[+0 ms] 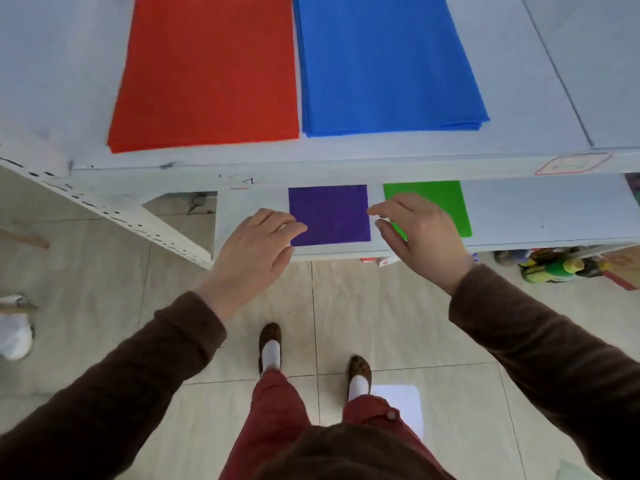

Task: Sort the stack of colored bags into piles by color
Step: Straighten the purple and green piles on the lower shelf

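A red pile of bags (207, 74) and a blue pile of bags (384, 64) lie side by side on the white table top (52, 81). On the lower white shelf (536, 209) a purple bag (330, 214) lies flat with a green bag (436, 199) to its right. My left hand (256, 247) hovers at the purple bag's left edge, fingers loosely curled and holding nothing. My right hand (419, 233) sits at its right edge, partly covering the green bag, thumb and fingers apart and empty.
Tiled floor (415, 323) lies below, with my feet (270, 344) on it. A perforated white shelf post (114, 213) slants at left. Bottles and clutter (561, 268) sit under the shelf at right. A white sheet (401, 407) lies on the floor.
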### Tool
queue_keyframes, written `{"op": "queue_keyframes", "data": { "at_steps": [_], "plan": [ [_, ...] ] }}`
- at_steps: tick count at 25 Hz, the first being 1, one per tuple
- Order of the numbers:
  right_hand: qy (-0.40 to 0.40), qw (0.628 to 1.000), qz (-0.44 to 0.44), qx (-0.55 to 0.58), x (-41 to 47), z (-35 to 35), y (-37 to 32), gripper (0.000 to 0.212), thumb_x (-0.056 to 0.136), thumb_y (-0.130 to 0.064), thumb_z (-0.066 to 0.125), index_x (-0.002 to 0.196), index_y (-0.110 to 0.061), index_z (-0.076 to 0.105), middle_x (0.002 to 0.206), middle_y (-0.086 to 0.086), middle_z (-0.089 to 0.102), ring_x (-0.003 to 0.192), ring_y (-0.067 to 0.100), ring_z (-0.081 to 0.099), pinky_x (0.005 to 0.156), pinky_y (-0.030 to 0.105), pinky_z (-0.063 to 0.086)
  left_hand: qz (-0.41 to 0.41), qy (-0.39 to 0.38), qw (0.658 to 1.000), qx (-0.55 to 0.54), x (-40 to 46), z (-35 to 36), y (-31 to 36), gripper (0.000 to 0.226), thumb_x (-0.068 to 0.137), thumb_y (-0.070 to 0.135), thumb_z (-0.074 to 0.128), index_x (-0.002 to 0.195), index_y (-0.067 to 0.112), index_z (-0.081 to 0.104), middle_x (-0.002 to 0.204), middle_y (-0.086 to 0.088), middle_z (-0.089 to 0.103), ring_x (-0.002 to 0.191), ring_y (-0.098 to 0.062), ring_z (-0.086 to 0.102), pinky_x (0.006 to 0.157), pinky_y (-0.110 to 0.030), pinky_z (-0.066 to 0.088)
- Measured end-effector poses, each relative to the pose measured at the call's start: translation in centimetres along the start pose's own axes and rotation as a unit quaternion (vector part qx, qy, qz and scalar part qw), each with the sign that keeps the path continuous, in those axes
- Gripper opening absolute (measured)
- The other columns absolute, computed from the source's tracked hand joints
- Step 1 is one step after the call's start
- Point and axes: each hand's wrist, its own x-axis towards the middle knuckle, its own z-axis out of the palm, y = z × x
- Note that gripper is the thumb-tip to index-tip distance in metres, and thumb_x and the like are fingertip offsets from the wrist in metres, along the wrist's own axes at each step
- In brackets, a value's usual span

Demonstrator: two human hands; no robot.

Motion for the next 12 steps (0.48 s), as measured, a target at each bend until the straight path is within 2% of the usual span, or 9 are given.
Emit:
{"op": "queue_keyframes", "data": {
  "at_steps": [3, 6, 9, 12],
  "plan": [
    [-0.075, 0.995, 0.063, 0.021, -2.8, 4.8, 5.8, 0.023, 0.093, -0.019, 0.055, 0.114, -0.019, 0.064, 0.102, 0.001, 0.065, 0.094, 0.024, 0.06, 0.068, 0.037, 0.051, -0.069, -0.07, 0.995, -0.013, 1.3, 7.7, -0.2, 0.045, 0.092, 0.021, 0.057, 0.136, 0.02, 0.049, 0.132, 0.003, 0.055, 0.122, -0.019, 0.047, 0.101, -0.033, 0.044],
    [-0.132, 0.982, 0.129, 0.035, -3.8, 10.9, 10.9, 0.026, 0.09, -0.017, 0.057, 0.116, -0.019, 0.063, 0.108, 0.002, 0.064, 0.1, 0.025, 0.059, 0.077, 0.041, 0.053, -0.122, -0.119, 0.985, -0.004, 3.7, 14.5, -2.6, 0.051, 0.092, 0.022, 0.059, 0.14, 0.018, 0.043, 0.137, -0.001, 0.052, 0.125, -0.021, 0.047, 0.103, -0.034, 0.043],
    [-0.182, 0.97, 0.155, 0.035, -3.4, 17.7, 15.0, 0.03, 0.09, -0.019, 0.058, 0.12, -0.018, 0.059, 0.113, 0.004, 0.064, 0.104, 0.025, 0.059, 0.085, 0.04, 0.052, -0.148, -0.153, 0.977, 0.024, 6.1, 21.0, -6.3, 0.054, 0.09, 0.024, 0.061, 0.141, 0.015, 0.043, 0.137, -0.006, 0.052, 0.124, -0.025, 0.049, 0.101, -0.037, 0.045],
    [-0.207, 0.965, 0.158, 0.021, -2.2, 23.8, 17.7, 0.037, 0.089, -0.022, 0.06, 0.125, -0.017, 0.054, 0.119, 0.007, 0.06, 0.106, 0.028, 0.058, 0.087, 0.039, 0.05, -0.148, -0.186, 0.968, 0.08, 7.7, 26.6, -9.3, 0.058, 0.088, 0.031, 0.065, 0.14, 0.016, 0.042, 0.135, -0.007, 0.053, 0.119, -0.026, 0.053, 0.097, -0.038, 0.05]
  ]
}}
